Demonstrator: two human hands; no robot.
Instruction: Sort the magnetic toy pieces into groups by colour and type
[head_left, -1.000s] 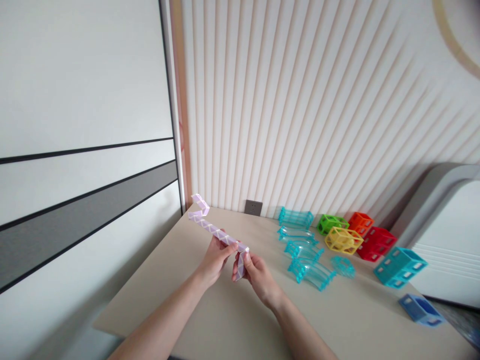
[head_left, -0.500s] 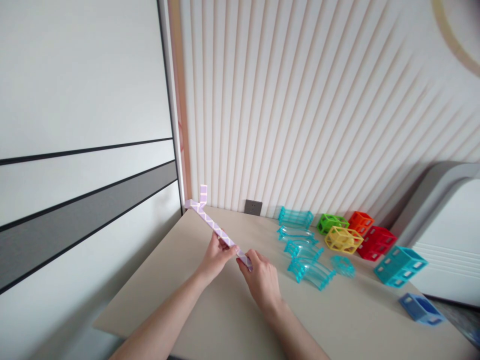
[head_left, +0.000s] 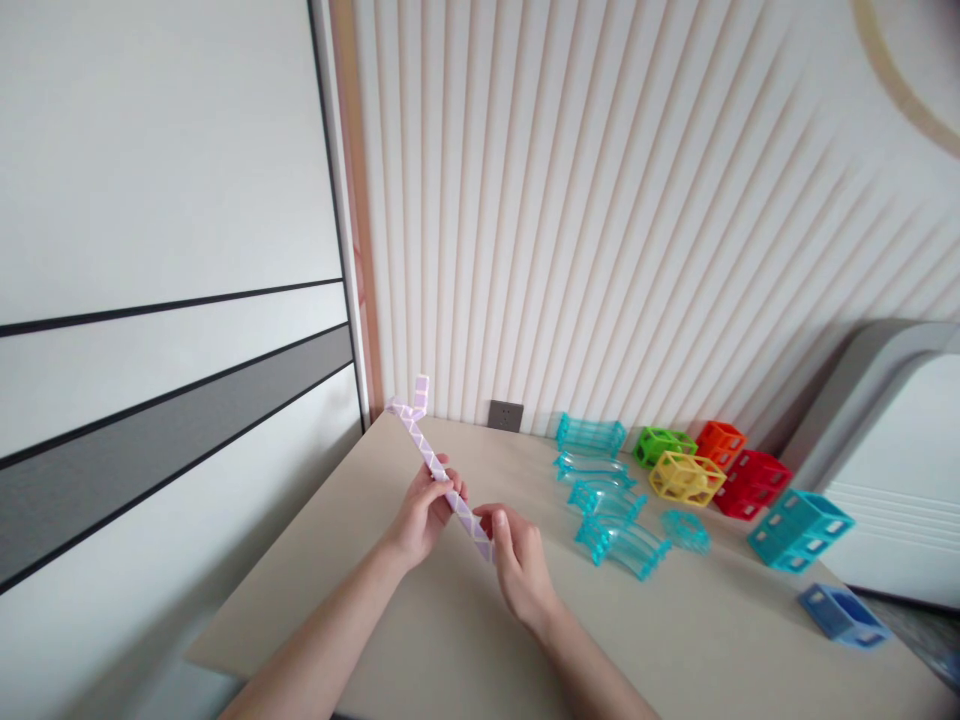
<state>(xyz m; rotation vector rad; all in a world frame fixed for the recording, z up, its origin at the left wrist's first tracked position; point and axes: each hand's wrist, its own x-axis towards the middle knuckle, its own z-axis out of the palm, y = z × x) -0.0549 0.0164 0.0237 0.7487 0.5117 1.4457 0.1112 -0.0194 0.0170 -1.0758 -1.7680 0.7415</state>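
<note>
My left hand [head_left: 424, 520] grips the middle of a long lilac-and-white twist snake puzzle [head_left: 442, 472], its fingers closed around the strip. The strip runs up and left, and its far end kinks upward above the table's back corner. My right hand [head_left: 519, 565] sits just right of the strip's lower end, with curled fingers right against it. From this view I cannot tell whether they grip it. Both hands are above the beige table [head_left: 337, 600].
Transparent turquoise curved pieces [head_left: 622, 545] lie right of my hands, with a turquoise ring [head_left: 685, 531] beside them. Green [head_left: 664, 446], yellow [head_left: 686, 478], orange [head_left: 720, 443], red [head_left: 752, 485], teal [head_left: 799, 530] and blue [head_left: 841, 615] lattice blocks stand beyond. A wall socket [head_left: 505, 414] sits behind.
The strip's lower bend has straightened out, and its upper end now kinks upward. The strip stands steeper than before. My right hand's fingers have shifted to the side of the lower end.
</note>
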